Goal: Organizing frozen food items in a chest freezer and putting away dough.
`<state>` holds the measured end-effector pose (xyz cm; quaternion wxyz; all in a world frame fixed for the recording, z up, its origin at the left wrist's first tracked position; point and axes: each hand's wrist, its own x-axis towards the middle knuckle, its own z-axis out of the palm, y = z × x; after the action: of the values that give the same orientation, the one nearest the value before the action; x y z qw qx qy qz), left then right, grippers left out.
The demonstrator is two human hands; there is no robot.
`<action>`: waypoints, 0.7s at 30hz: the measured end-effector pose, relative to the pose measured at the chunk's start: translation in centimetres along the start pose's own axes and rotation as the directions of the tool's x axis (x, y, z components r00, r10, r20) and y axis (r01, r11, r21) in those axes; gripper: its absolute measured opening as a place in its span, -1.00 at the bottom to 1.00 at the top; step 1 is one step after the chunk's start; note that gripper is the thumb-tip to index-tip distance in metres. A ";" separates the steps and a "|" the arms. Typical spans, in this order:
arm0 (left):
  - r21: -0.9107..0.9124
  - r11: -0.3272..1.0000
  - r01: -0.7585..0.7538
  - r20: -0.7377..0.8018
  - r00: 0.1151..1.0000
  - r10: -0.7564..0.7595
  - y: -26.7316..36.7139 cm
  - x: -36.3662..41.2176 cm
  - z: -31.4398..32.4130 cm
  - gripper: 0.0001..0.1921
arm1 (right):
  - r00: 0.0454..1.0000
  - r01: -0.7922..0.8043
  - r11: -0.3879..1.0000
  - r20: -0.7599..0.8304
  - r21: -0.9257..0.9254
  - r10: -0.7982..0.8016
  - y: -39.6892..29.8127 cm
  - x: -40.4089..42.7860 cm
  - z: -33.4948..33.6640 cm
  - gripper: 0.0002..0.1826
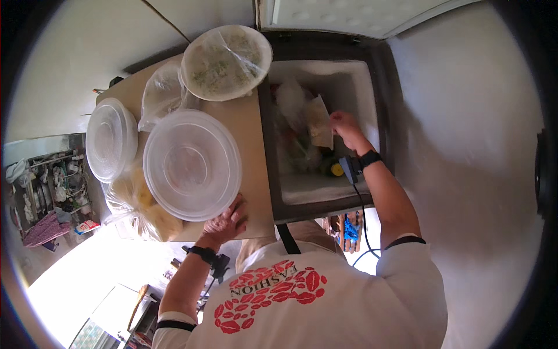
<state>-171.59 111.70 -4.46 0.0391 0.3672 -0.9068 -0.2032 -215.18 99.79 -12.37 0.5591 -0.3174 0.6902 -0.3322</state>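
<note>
My right hand (345, 130) reaches down into a chest freezer (324, 194) with frosted inner walls. Its fingers are at the edge of a flat, pale packet (320, 124), which they seem to pinch. Below the packet lie clear plastic bags (291, 102) with contents too blurred to name, and a round yellow item (337, 169). My left hand (226, 221) rests on the tan top (254, 174) beside the freezer opening, against the near rim of a large lidded plastic bowl (192, 165). Part of that hand is hidden by the bowl.
A bag-covered bowl with green bits (226, 63) stands at the back by the opening. A smaller lidded tub (111, 139) and a knotted bag of yellowish food (144, 205) sit left. The raised white lid (340, 15) is behind; a wall (462, 131) bounds the right. A cable (362, 209) hangs from my right wrist.
</note>
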 end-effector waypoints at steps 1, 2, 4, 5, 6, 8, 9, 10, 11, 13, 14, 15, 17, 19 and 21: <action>-0.024 1.000 0.005 0.009 1.000 -0.005 0.0 0.0 0.1 -0.41 | 1.000 0.021 0.998 -0.022 -0.062 -0.023 -0.1 1.4 0.7 -0.78; 0.002 1.000 0.003 -0.036 0.999 -0.003 0.2 0.0 0.2 -0.44 | 0.981 0.153 0.950 -0.078 -0.272 -0.180 -0.2 2.6 1.5 -0.79; -0.008 1.000 0.021 0.014 1.000 -0.020 -0.1 -0.4 0.7 -0.44 | 0.937 0.248 0.889 -0.139 -0.385 -0.322 1.0 5.7 3.9 -0.80; -0.028 0.999 0.033 0.063 0.998 -0.031 -0.3 -0.4 0.9 -0.43 | 0.870 0.312 0.805 -0.190 -0.504 -0.456 1.6 7.2 4.8 -0.82; -0.009 1.000 0.026 0.016 1.000 -0.025 -0.2 -0.5 1.1 -0.46 | 0.872 0.321 0.809 -0.181 -0.492 -0.456 1.9 8.1 6.7 -0.82; 0.025 1.000 0.017 0.011 1.000 -0.017 -0.1 -0.5 0.7 -0.48 | 0.884 0.207 0.747 -0.205 -0.632 -0.420 2.3 8.5 9.8 -0.82; 0.044 0.999 -0.004 0.000 1.000 0.004 0.0 -0.5 0.7 -0.50 | 0.884 0.212 0.753 -0.206 -0.623 -0.420 3.0 9.1 10.5 -0.82; 0.026 1.000 0.007 0.011 1.000 -0.007 -0.1 -0.6 0.9 -0.52 | 0.880 0.229 0.692 -0.158 -0.684 -0.447 3.7 9.7 11.4 -0.83; 0.039 0.999 0.007 0.018 1.000 -0.008 -0.2 -0.5 0.9 -0.52 | 0.876 0.245 0.628 -0.109 -0.739 -0.471 4.4 10.3 12.4 -0.83; 0.031 1.000 -0.006 -0.020 1.000 0.006 -0.2 -0.7 0.8 -0.52 | 0.826 0.306 0.621 -0.122 -0.721 -0.549 6.5 11.3 15.0 -0.82; 0.039 0.999 0.002 -0.020 1.000 -0.002 -0.1 -0.7 0.8 -0.53 | 0.766 0.353 0.599 -0.145 -0.719 -0.626 7.4 11.9 15.8 -0.80; 0.042 0.999 -0.005 -0.015 1.000 0.005 0.0 -0.4 0.7 -0.53 | 0.766 0.349 0.604 -0.153 -0.716 -0.624 8.7 13.0 16.2 -0.80; 0.000 0.999 -0.043 -0.007 0.999 0.043 0.2 1.0 1.0 -0.53 | 0.705 0.398 0.464 -0.060 -0.791 -0.706 10.5 15.0 14.8 -0.72; 0.001 1.000 -0.001 -0.013 1.000 0.001 -0.1 -0.5 1.2 -0.52 | 0.834 0.361 0.553 -0.005 -0.751 -0.551 9.0 14.9 17.0 -0.69; -0.014 1.000 0.002 0.021 1.000 -0.002 -0.2 -0.6 0.8 -0.50 | 0.923 0.300 0.615 0.058 -0.729 -0.381 8.1 14.7 17.7 -0.65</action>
<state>-171.21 112.31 -5.21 0.0321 0.3657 -0.9054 -0.2133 -200.92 90.69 -29.94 0.2776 -0.6197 0.7191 -0.1473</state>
